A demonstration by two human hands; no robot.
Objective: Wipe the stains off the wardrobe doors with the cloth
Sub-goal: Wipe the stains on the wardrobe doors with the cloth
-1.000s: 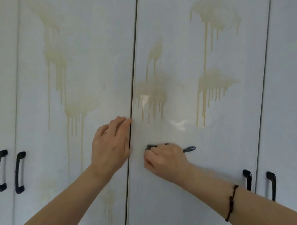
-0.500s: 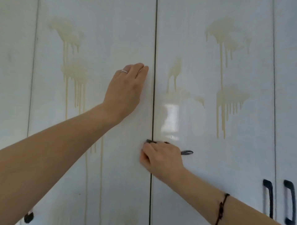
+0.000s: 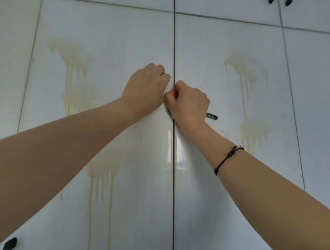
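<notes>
Two glossy white wardrobe doors meet at a dark vertical gap [image 3: 174,178]. Yellowish drip stains mark the left door [image 3: 73,58] and lower down [image 3: 103,169]. The right door carries a stain [image 3: 247,66] with another below it [image 3: 255,132]. My right hand [image 3: 189,103] grips a dark cloth against the right door beside the gap; only a patterned corner of the cloth [image 3: 212,116] shows. My left hand [image 3: 146,89] rests against the left door just left of the gap, close to the right hand, its fingers looking short from this angle.
A seam runs across the top, with upper cabinet doors above it and black handles [image 3: 278,1] at the top right. Another black handle [image 3: 9,243] peeks in at the bottom left. Narrower doors flank both sides.
The view has tilted upward. My right hand with the cloth has moved up along the gap to sit beside my left hand, which stays on the left door.
</notes>
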